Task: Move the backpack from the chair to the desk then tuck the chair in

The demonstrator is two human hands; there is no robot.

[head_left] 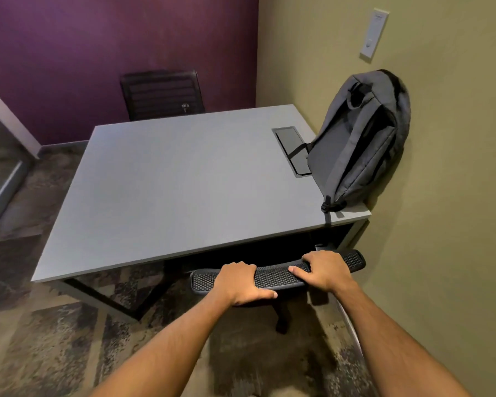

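chair [278,275] seat hidden under the desk [184,181], far chair [162,94] mostly behind it

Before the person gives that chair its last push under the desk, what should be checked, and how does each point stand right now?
1. Backpack off the chair and on the desk: ok, it leans against the wall.
2. Left hand gripping the chair back: ok.
3. Right hand gripping it too: ok.
4. Backpack strap hanging over the desk edge clear of the chair: cannot tell.
5. Space under the desk free: cannot tell, it is dark.
6. Seat fully under: cannot tell, hidden.
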